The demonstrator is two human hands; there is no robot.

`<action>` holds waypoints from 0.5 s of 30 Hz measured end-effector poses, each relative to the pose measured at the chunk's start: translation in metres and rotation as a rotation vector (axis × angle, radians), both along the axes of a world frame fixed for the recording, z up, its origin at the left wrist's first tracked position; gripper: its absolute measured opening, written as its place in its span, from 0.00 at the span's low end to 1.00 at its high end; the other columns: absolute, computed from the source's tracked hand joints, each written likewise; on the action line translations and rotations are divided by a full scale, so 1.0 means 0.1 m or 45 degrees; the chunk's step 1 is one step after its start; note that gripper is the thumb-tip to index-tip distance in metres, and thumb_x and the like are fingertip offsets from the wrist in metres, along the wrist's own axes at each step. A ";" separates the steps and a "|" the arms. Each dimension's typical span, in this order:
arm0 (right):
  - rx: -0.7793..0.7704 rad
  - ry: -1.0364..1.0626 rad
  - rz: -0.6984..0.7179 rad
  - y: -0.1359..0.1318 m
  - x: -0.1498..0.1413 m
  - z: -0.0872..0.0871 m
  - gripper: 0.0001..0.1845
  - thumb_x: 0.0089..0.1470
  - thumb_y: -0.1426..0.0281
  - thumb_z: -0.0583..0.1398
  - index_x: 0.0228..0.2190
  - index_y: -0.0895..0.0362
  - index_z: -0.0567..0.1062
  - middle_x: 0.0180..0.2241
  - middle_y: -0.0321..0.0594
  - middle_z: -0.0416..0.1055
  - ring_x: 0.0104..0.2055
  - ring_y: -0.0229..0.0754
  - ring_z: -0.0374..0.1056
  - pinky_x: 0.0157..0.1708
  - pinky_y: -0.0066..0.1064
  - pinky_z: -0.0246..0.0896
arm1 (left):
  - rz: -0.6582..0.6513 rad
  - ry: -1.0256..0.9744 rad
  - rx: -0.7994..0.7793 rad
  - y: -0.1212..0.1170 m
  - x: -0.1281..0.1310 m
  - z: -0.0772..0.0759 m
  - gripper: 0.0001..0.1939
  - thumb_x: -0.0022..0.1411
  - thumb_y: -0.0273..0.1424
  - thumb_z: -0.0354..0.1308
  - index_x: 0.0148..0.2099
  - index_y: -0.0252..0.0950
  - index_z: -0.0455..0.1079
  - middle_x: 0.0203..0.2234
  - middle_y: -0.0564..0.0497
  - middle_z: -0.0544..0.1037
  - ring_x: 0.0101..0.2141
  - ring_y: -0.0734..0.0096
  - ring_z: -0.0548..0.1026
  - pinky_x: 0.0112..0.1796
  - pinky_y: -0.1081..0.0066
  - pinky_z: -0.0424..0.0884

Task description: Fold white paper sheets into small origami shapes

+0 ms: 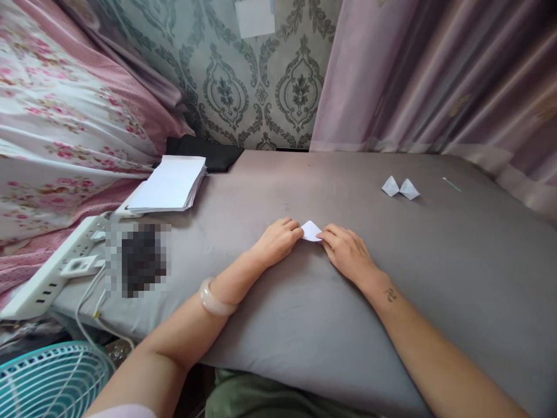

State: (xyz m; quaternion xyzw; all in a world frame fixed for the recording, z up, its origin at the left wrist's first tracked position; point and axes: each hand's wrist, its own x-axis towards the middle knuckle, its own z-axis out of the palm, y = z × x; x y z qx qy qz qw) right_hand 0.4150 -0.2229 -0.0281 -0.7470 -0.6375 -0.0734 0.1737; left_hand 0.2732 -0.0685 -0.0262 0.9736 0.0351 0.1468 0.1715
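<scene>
A small piece of folded white paper (311,231) lies between my hands, its peak pointing away from me. My left hand (282,239) has its fingers curled and closed on the paper's left corner. On the other side, my right hand (346,247) pinches the right corner between thumb and fingers. Two folded white paper shapes (400,188) stand side by side farther back to the right, with pointed tops. What lies under my fingertips is hidden.
A stack of white paper (167,183) lies at the back left, beside a black flat item (211,153). Along the left edge runs a white power strip (56,267) with cables. A blue fan (52,377) stands low left. A thin stick (451,184) lies at the right.
</scene>
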 end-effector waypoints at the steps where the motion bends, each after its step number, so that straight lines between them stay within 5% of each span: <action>1: -0.002 0.120 -0.043 -0.01 0.01 -0.01 0.12 0.59 0.72 0.54 0.38 0.53 0.78 0.38 0.42 0.72 0.36 0.42 0.67 0.34 0.34 0.56 | 0.013 0.000 -0.065 0.00 -0.02 -0.02 0.14 0.66 0.30 0.45 0.38 0.36 0.73 0.35 0.42 0.73 0.37 0.62 0.67 0.40 0.65 0.61; 8: -0.042 0.744 -0.296 0.02 0.15 0.04 0.12 0.53 0.60 0.60 0.29 0.52 0.80 0.37 0.39 0.71 0.30 0.37 0.66 0.35 0.33 0.60 | 0.389 -0.011 -0.465 -0.02 -0.02 0.00 0.10 0.61 0.35 0.56 0.34 0.36 0.75 0.31 0.47 0.73 0.32 0.67 0.70 0.37 0.68 0.66; 15: -0.001 0.723 -0.430 0.09 0.13 0.00 0.14 0.54 0.61 0.57 0.25 0.56 0.76 0.36 0.40 0.69 0.30 0.37 0.65 0.37 0.32 0.60 | 0.617 0.076 -0.522 -0.06 0.04 0.03 0.09 0.60 0.35 0.57 0.33 0.34 0.74 0.34 0.47 0.72 0.31 0.70 0.70 0.39 0.66 0.69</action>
